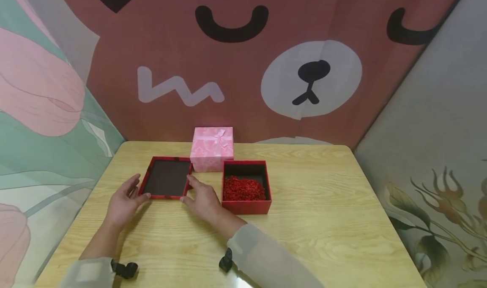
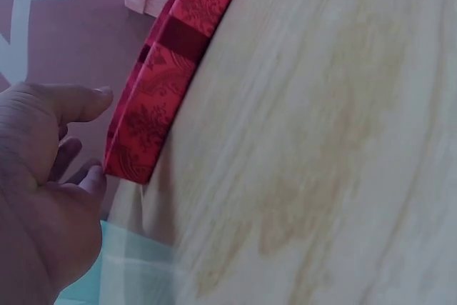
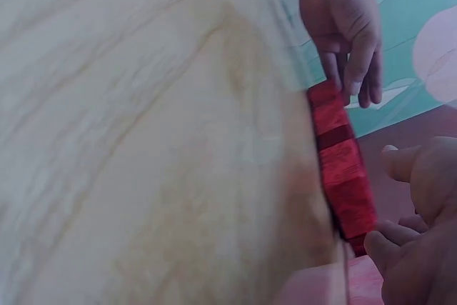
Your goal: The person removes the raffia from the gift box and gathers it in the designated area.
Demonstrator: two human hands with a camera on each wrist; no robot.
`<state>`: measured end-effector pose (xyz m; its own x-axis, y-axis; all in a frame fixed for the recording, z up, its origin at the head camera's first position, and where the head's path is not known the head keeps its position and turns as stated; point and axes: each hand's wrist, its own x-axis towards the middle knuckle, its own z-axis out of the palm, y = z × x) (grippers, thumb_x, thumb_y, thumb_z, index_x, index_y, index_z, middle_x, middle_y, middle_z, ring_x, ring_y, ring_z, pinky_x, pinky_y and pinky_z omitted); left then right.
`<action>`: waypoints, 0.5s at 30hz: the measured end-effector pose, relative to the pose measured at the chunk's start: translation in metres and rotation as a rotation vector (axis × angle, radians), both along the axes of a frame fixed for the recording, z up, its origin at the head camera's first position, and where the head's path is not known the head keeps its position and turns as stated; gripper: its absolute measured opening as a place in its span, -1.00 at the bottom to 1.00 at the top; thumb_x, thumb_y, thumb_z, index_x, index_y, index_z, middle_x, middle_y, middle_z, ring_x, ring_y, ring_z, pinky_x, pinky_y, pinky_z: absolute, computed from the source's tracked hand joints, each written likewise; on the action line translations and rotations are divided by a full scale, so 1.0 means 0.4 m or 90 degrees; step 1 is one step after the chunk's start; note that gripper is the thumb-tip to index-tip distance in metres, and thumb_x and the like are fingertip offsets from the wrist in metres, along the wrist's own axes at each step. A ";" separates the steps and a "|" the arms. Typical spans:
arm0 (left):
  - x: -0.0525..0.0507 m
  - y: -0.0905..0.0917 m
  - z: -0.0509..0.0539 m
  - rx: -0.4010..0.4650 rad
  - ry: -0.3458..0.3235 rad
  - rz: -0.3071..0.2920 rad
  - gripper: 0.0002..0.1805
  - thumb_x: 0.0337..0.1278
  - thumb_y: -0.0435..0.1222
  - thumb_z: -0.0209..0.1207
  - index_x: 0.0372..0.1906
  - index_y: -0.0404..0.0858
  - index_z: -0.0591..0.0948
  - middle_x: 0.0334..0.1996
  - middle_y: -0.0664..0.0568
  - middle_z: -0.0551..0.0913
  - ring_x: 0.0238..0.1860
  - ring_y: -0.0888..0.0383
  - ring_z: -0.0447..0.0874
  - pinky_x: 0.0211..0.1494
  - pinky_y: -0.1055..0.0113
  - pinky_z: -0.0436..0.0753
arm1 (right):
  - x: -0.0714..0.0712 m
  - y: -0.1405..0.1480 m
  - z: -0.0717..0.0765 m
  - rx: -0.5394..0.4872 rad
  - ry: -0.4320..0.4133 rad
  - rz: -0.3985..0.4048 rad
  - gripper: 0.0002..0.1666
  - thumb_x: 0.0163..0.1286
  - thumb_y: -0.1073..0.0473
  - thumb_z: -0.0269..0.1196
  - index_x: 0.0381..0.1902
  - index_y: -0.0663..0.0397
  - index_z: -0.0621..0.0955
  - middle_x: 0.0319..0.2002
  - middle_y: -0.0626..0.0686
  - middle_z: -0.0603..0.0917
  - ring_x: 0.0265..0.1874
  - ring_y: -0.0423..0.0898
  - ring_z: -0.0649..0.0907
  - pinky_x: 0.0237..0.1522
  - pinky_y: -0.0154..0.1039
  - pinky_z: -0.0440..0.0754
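Note:
A red patterned box lid [image 1: 170, 177] lies inside up at the left of the table, its dark inner face showing. At its left edge is my left hand [image 1: 123, 201], fingers spread loosely. In the left wrist view the left thumb is close to a corner of the red lid [image 2: 153, 94]; whether it touches is hard to tell. My right hand [image 1: 203, 198] stands at the lid's right edge, fingers loosely bent and not closed round it. Right of that hand is the red box base [image 1: 246, 207], holding red shredded filler [image 1: 243, 189].
Behind the lid and the base stands a pink gift box [image 1: 212, 148] with a bow. The wooden table [image 1: 316, 220] reaches back to a wall hanging [image 1: 243, 89] with a bear face. Patterned panels close off both sides.

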<state>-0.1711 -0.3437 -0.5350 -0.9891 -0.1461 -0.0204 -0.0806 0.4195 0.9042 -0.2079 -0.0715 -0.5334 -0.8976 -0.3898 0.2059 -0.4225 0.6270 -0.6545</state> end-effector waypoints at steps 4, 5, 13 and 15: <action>0.001 0.019 0.016 0.004 0.025 0.016 -0.08 0.33 -0.25 0.39 0.64 -0.26 0.16 0.61 -0.26 0.11 0.58 -0.27 0.09 0.40 0.52 0.38 | 0.015 0.007 0.033 -0.031 -0.029 0.007 -0.11 0.36 -0.05 0.46 0.56 -0.07 0.38 0.19 0.02 0.72 0.16 -0.14 0.70 0.23 -0.29 0.63; 0.001 0.025 0.021 0.004 0.031 0.017 -0.09 0.33 -0.24 0.39 0.64 -0.26 0.18 0.61 -0.26 0.12 0.58 -0.27 0.10 0.40 0.50 0.39 | 0.018 0.009 0.041 -0.042 -0.039 0.009 -0.11 0.36 -0.05 0.46 0.57 -0.09 0.38 0.21 0.02 0.71 0.16 -0.13 0.70 0.22 -0.31 0.63; -0.002 0.084 0.057 -0.026 0.084 -0.003 -0.18 0.32 -0.22 0.39 0.57 -0.31 0.30 0.53 -0.25 0.27 0.53 -0.25 0.23 0.42 0.43 0.37 | 0.045 0.038 0.109 -0.153 -0.133 0.048 -0.11 0.41 0.00 0.43 0.59 -0.05 0.33 0.43 -0.01 0.52 0.27 0.00 0.64 0.25 -0.26 0.62; -0.002 0.096 0.063 -0.037 0.087 -0.008 -0.19 0.32 -0.21 0.40 0.57 -0.29 0.32 0.53 -0.24 0.28 0.52 -0.24 0.25 0.42 0.47 0.36 | 0.049 0.048 0.124 -0.172 -0.141 0.058 -0.12 0.41 0.00 0.43 0.59 -0.06 0.34 0.45 -0.06 0.50 0.29 -0.03 0.62 0.27 -0.23 0.62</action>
